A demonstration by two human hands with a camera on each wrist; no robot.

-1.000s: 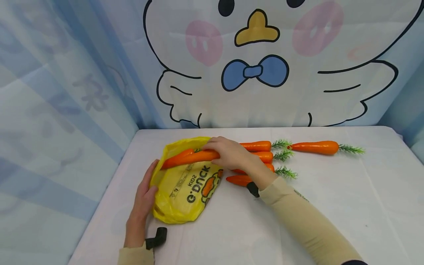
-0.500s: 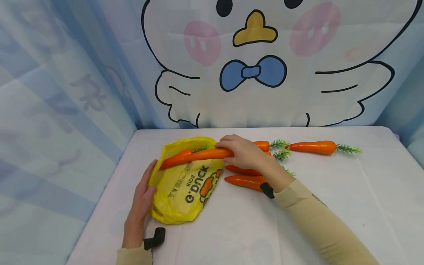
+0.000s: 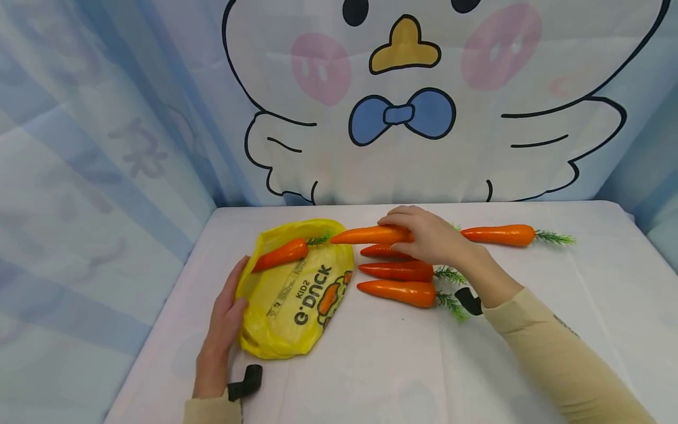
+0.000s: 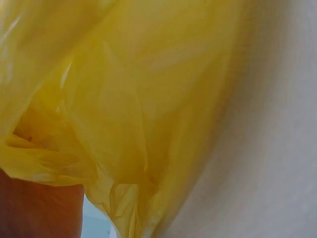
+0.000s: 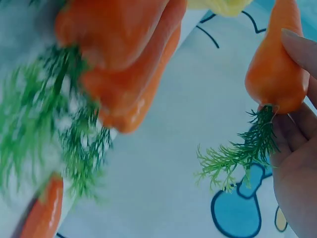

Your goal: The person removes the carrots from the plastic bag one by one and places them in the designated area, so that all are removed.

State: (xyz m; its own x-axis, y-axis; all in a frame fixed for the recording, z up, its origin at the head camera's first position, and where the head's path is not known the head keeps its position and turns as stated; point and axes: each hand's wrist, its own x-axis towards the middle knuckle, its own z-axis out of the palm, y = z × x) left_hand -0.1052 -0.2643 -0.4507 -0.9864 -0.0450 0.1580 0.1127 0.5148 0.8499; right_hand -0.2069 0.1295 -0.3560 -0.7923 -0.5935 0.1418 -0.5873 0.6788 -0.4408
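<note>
A yellow plastic bag (image 3: pixel 286 318) lies printed side up on the table, its mouth toward the far side. My left hand (image 3: pixel 225 318) holds its left edge; most fingertips are hidden. One orange toy carrot (image 3: pixel 283 256) lies at the bag's mouth, its green top pointing right. My right hand (image 3: pixel 436 238) grips another carrot (image 3: pixel 365 235), its tip pointing left near the bag's right edge. In the right wrist view, that carrot (image 5: pixel 277 74) is between thumb and fingers, green top hanging free. The bag (image 4: pixel 148 99) fills much of the left wrist view.
Below the right hand lie several carrots (image 3: pixel 397 292) in a stack of rows, tips left. One more carrot (image 3: pixel 498 235) lies farther right near the table's back edge. A white cloth covers the table (image 3: pixel 402 365). A printed curtain (image 3: pixel 402 165) stands behind it.
My right hand has moved right, drawing the gripped carrot away from over the bag. The carrot at the bag's mouth has stayed behind. My left hand keeps its place on the bag.
</note>
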